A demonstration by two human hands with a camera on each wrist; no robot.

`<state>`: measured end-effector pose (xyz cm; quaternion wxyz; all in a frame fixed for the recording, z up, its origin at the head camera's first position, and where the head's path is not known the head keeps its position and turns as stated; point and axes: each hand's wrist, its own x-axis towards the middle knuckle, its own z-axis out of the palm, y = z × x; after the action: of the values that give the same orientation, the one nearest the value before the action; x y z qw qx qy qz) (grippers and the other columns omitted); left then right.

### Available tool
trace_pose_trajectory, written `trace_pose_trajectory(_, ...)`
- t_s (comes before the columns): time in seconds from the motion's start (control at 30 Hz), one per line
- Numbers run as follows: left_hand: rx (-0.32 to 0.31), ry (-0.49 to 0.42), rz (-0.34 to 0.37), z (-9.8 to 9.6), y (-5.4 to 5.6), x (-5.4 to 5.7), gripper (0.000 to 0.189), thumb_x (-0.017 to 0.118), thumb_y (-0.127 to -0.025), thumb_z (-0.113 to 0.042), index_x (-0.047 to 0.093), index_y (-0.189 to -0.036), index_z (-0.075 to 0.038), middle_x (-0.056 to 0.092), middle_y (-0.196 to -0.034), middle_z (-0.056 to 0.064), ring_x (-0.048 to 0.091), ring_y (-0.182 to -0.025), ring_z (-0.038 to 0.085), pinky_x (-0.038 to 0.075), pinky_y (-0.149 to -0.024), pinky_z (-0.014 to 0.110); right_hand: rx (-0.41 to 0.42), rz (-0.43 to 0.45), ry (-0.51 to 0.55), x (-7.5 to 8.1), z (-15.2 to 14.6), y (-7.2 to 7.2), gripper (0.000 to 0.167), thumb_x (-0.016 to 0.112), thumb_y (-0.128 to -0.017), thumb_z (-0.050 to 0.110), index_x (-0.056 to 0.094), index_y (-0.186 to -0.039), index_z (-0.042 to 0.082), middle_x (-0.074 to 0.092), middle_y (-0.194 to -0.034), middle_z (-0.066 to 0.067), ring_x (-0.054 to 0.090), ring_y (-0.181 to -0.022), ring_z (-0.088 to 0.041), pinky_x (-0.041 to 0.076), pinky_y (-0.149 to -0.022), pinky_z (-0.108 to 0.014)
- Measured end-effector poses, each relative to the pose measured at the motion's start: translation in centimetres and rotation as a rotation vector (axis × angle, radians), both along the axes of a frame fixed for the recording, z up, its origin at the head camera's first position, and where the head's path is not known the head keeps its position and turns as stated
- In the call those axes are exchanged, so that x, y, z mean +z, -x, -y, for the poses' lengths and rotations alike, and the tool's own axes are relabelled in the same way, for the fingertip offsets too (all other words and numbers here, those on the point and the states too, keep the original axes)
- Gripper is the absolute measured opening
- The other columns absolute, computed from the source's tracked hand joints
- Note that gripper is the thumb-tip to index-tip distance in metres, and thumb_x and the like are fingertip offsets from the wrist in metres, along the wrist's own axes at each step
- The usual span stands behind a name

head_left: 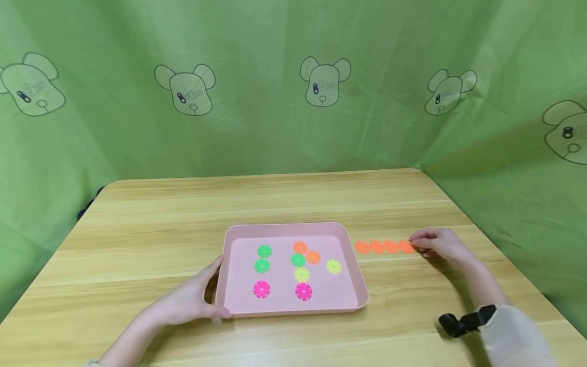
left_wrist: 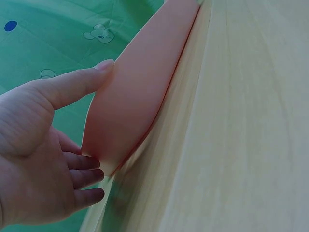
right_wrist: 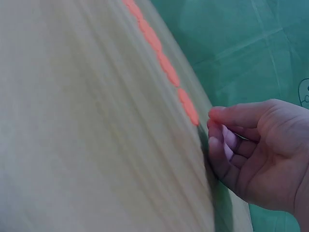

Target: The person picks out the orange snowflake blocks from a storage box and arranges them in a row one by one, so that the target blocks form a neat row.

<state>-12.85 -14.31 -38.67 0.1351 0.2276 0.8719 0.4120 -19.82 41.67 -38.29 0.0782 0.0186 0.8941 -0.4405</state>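
A pink tray [head_left: 337, 300] lies on the table, and in it are several flat notched discs, among them a green disc [head_left: 264, 251], a pink disc [head_left: 262, 289] and a yellow disc [head_left: 334, 266]. My left hand [head_left: 190, 298] grips the tray's near left corner, thumb along the front wall, other fingers at the left side. To the tray's right runs a row of orange discs [head_left: 377, 247]. At the row's right end is my right hand [head_left: 442, 245]. Its bent thumb and index fingertips overlap the end disc here; the right wrist view shows them just beyond the disc [right_wrist: 188, 106], nothing visible between them.
The wooden table [head_left: 151, 229] stretches behind and to both sides of the tray. A green curtain [head_left: 257, 137] with printed animal heads hangs behind it and at the sides. A black strap [head_left: 468, 321] is worn at the right sleeve.
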Motion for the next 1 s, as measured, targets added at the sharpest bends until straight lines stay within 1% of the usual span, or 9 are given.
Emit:
trace_pose_trajectory(0.1,-0.003,-0.006,-0.001,0.0,0.0,0.0,0.113,0.08,-0.068,-0.041,0.012,-0.146,0.004,0.023,-0.147,0.026,0.026,-0.132,0.039,0.023,-0.104,0.057,0.002,-0.006,0.034,0.6,0.0,-0.1,0.043,0.058,-0.092,0.016,0.049,-0.117,-0.018,0.063,-0.086,-0.004,0.058,-0.072,-0.01,0.052,-0.064,-0.027)
trace_pose_trajectory(0.2,-0.005,-0.012,0.003,0.0,-0.1,0.1,0.113,0.08,-0.068,-0.04,0.012,-0.146,0.004,0.023,-0.147,0.026,0.026,-0.132,0.039,0.023,-0.103,0.058,0.007,-0.015,0.026,1.5,0.4,-0.1,0.047,0.057,-0.092,0.02,0.047,-0.12,-0.017,0.062,-0.088,-0.005,0.057,-0.074,-0.011,0.051,-0.066,-0.027)
trace_pose_trajectory(0.33,-0.005,-0.013,0.002,0.0,-0.1,0.1,0.112,0.08,-0.068,-0.04,0.012,-0.146,0.004,0.023,-0.146,0.026,0.026,-0.132,0.04,0.023,-0.103,0.058,0.041,-0.023,0.008,2.9,1.5,0.2,0.051,0.056,-0.093,0.024,0.045,-0.124,-0.015,0.06,-0.102,-0.014,0.057,-0.083,-0.013,0.05,-0.071,-0.03)
trace_pose_trajectory(0.43,-0.002,-0.009,-0.002,0.0,-0.1,0.1,0.112,0.08,-0.068,-0.04,0.013,-0.146,0.004,0.024,-0.146,0.026,0.026,-0.131,0.04,0.023,-0.103,0.058,0.069,-0.037,0.01,3.9,2.4,0.8,0.052,0.057,-0.093,0.025,0.045,-0.125,-0.013,0.058,-0.111,-0.017,0.057,-0.088,-0.011,0.05,-0.075,-0.031)
trace_pose_trajectory(0.57,0.005,0.002,-0.004,0.0,-0.1,0.1,0.113,0.08,-0.067,-0.041,0.013,-0.146,0.004,0.024,-0.146,0.026,0.026,-0.131,0.04,0.023,-0.103,0.058,0.106,-0.054,0.019,4.9,4.0,1.5,0.052,0.06,-0.091,0.027,0.047,-0.125,-0.011,0.06,-0.108,-0.015,0.058,-0.089,-0.012,0.051,-0.076,-0.031)
trace_pose_trajectory(0.63,0.008,0.008,-0.004,0.0,-0.1,0.1,0.113,0.08,-0.067,-0.041,0.013,-0.146,0.004,0.024,-0.146,0.026,0.026,-0.132,0.04,0.023,-0.103,0.057,0.127,-0.053,0.033,5.4,5.0,1.7,0.051,0.061,-0.091,0.026,0.048,-0.123,-0.01,0.061,-0.106,-0.016,0.058,-0.09,-0.015,0.051,-0.076,-0.033)
trace_pose_trajectory(0.77,0.01,0.014,-0.005,0.0,-0.1,0.0,0.113,0.08,-0.067,-0.043,0.013,-0.146,0.003,0.024,-0.146,0.026,0.028,-0.131,0.039,0.024,-0.103,0.057,0.171,-0.046,0.036,6.3,7.0,2.1,0.049,0.061,-0.09,0.026,0.05,-0.122,-0.009,0.06,-0.11,-0.02,0.059,-0.092,-0.019,0.051,-0.079,-0.036)
trace_pose_trajectory(0.87,0.003,0.003,-0.005,0.0,-0.1,0.0,0.113,0.08,-0.067,-0.042,0.012,-0.146,0.003,0.025,-0.146,0.025,0.029,-0.13,0.038,0.025,-0.103,0.056,0.202,-0.045,0.023,6.7,8.3,2.6,0.048,0.06,-0.091,0.027,0.051,-0.122,-0.008,0.06,-0.112,-0.02,0.059,-0.094,-0.02,0.05,-0.08,-0.038)
trace_pose_trajectory(1.0,-0.011,-0.016,-0.013,0.0,0.0,0.0,0.113,0.08,-0.068,-0.041,0.013,-0.146,0.005,0.026,-0.145,0.025,0.032,-0.129,0.036,0.026,-0.103,0.055,0.234,-0.041,0.034,7.3,10.0,3.3,0.045,0.061,-0.091,0.026,0.053,-0.122,-0.006,0.061,-0.111,-0.019,0.059,-0.095,-0.024,0.051,-0.079,-0.037)
